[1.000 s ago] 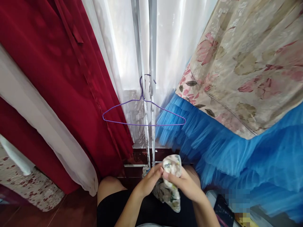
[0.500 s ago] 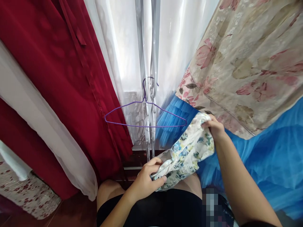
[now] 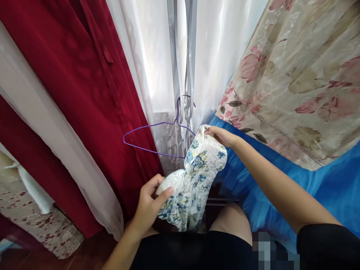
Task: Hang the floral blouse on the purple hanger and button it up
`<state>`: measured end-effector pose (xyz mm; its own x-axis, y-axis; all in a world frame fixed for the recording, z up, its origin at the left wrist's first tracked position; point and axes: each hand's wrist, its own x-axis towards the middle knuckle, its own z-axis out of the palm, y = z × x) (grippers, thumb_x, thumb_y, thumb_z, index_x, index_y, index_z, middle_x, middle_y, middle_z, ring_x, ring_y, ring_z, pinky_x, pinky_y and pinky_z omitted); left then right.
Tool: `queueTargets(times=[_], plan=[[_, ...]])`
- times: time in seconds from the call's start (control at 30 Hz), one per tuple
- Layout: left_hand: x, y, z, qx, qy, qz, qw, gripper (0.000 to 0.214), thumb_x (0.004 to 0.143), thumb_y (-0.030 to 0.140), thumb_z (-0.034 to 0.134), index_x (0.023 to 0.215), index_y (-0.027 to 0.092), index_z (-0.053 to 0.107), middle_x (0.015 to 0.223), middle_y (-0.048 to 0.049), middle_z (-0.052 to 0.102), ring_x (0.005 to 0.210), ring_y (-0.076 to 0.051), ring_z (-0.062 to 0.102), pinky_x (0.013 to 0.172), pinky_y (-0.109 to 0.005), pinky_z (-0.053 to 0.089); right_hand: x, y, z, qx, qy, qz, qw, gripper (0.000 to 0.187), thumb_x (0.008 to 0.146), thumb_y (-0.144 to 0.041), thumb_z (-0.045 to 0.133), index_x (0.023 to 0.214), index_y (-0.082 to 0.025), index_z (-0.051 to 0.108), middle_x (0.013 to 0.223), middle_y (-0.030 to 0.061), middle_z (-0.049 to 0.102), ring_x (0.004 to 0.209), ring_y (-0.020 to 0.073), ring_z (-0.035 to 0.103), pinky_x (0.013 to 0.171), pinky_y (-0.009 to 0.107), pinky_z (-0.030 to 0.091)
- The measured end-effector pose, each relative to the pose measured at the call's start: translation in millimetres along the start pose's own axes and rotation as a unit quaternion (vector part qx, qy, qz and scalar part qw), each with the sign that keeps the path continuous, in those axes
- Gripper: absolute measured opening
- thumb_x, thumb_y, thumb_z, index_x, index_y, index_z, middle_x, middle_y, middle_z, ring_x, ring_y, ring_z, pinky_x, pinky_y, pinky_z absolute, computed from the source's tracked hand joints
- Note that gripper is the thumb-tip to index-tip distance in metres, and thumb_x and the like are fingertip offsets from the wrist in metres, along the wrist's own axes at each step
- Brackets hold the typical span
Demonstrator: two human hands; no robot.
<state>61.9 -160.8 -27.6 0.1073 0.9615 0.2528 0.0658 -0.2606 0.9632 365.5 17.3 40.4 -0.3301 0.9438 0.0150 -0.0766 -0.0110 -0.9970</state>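
Hands (image 3: pixel 152 204) (both) grip floral garment (image 3: pixel 194 180) near hanger (image 3: pixel 146 137).

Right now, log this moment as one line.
left hand: grips floral cloth, lower end | right hand: holds cloth's top edge by purple hanger | around: red garment left, blue tulle right

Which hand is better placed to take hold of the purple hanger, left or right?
Right, probably. The right hand holds the cloth by its top edge beside the hanger; the left hand grips its lower end, farther below.
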Motion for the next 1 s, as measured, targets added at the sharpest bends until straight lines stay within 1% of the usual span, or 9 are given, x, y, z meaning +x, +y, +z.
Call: queueTargets(times=[0.13, 0.27, 0.33, 0.47, 0.6, 0.67, 0.83, 0.93, 1.0], plan=[[9.9, -4.8, -42.3, -0.01, -0.012, -0.049, 0.999, 0.036, 0.083, 0.046, 0.078, 0.083, 0.02, 0.053, 0.071, 0.0025, 0.059, 0.062, -0.012, 0.05, 0.057, -0.02, 0.037, -21.1, 1.8, 10.0, 0.043, -0.036, 0.068, 0.996, 0.022, 0.071, -0.022, 0.065, 0.09, -0.015, 0.072, 0.071, 0.0084, 0.079, 0.064, 0.0268, 0.075, 0.07, 0.037, 0.062], [33.0, -22.5, -70.4, 0.083, -0.102, -0.065, 0.989, 0.035, 0.087, 0.052, 0.071, 0.098, 0.022, 0.057, 0.079, 0.0004, 0.065, 0.067, -0.016, 0.057, 0.062, -0.024, 0.043, -36.0, 2.0, 19.4, 0.121, -0.048, 0.107, 0.986, 0.025, 0.076, -0.027, 0.064, 0.094, -0.013, 0.074, 0.075, 0.0093, 0.08, 0.073, 0.0292, 0.077, 0.077, 0.041, 0.061], [49.9, -35.2, -85.1, 0.216, -0.145, -0.018, 0.965, 0.03, 0.09, 0.05, 0.066, 0.093, 0.021, 0.061, 0.083, -0.0016, 0.066, 0.075, -0.019, 0.058, 0.07, -0.027, 0.044, -40.7, 1.9, 21.5, 0.132, -0.034, 0.082, 0.987, 0.024, 0.076, -0.03, 0.068, 0.092, -0.014, 0.075, 0.074, 0.0089, 0.079, 0.073, 0.0292, 0.077, 0.077, 0.041, 0.061], [90.0, -53.9, -116.5, 0.446, -0.183, 0.069, 0.873, 0.032, 0.092, 0.046, 0.058, 0.074, 0.02, 0.061, 0.075, -0.0027, 0.062, 0.076, -0.021, 0.056, 0.075, -0.031, 0.042, -46.6, 2.2, 23.0, 0.119, -0.035, 0.026, 0.992, 0.024, 0.068, -0.023, 0.075, 0.091, -0.014, 0.077, 0.078, 0.0081, 0.08, 0.069, 0.026, 0.076, 0.07, 0.035, 0.06], [134.2, -47.7, -138.6, 0.476, -0.165, 0.086, 0.86, 0.025, 0.092, 0.042, 0.053, 0.083, 0.021, 0.063, 0.086, -0.0046, 0.068, 0.081, -0.023, 0.059, 0.076, -0.031, 0.043, -50.8, 2.9, 26.2, 0.135, -0.057, 0.014, 0.989, 0.043, 0.065, -0.014, 0.076, 0.108, -0.017, 0.077, 0.097, 0.0064, 0.082, 0.086, 0.0272, 0.078, 0.08, 0.035, 0.061], [157.1, -37.8, -143.1, 0.48, -0.132, 0.105, 0.861, 0.021, 0.091, 0.039, 0.052, 0.088, 0.021, 0.061, 0.093, -0.0058, 0.069, 0.086, -0.024, 0.06, 0.08, -0.032, 0.044, -53.0, 2.4, 28.1, 0.137, -0.06, 0.019, 0.989, 0.046, 0.068, -0.013, 0.076, 0.113, -0.018, 0.076, 0.103, 0.0068, 0.082, 0.092, 0.0278, 0.079, 0.085, 0.036, 0.062], [205.4, -13.4, -139.9, 0.491, -0.04, 0.148, 0.858, 0.015, 0.092, 0.031, 0.048, 0.096, 0.02, 0.059, 0.102, -0.0091, 0.067, 0.092, -0.026, 0.058, 0.087, -0.037, 0.043, -58.9, 0.5, 32.0, 0.131, -0.068, 0.043, 0.988, 0.042, 0.072, -0.021, 0.078, 0.113, -0.014, 0.077, 0.099, 0.0111, 0.083, 0.088, 0.0309, 0.079, 0.081, 0.039, 0.064], [221.1, -2.4, -129.1, 0.489, 0.005, 0.171, 0.855, 0.023, 0.094, 0.025, 0.042, 0.109, 0.02, 0.059, 0.116, -0.0112, 0.067, 0.104, -0.028, 0.056, 0.095, -0.04, 0.04, -61.5, 1.2, 32.6, 0.135, -0.047, 0.045, 0.989, 0.041, 0.072, -0.023, 0.079, 0.112, -0.014, 0.077, 0.097, 0.0116, 0.083, 0.084, 0.0307, 0.079, 0.076, 0.039, 0.064], [224.9, 4.6, -117.2, 0.456, 0.02, 0.187, 0.87, 0.028, 0.096, 0.024, 0.038, 0.111, 0.019, 0.06, 0.12, -0.0105, 0.066, 0.109, -0.028, 0.054, 0.1, -0.041, 0.038, -63.4, 2.4, 30.7, 0.137, -0.031, 0.047, 0.989, 0.038, 0.073, -0.026, 0.079, 0.109, -0.015, 0.076, 0.094, 0.0115, 0.082, 0.081, 0.0302, 0.079, 0.074, 0.039, 0.064]])
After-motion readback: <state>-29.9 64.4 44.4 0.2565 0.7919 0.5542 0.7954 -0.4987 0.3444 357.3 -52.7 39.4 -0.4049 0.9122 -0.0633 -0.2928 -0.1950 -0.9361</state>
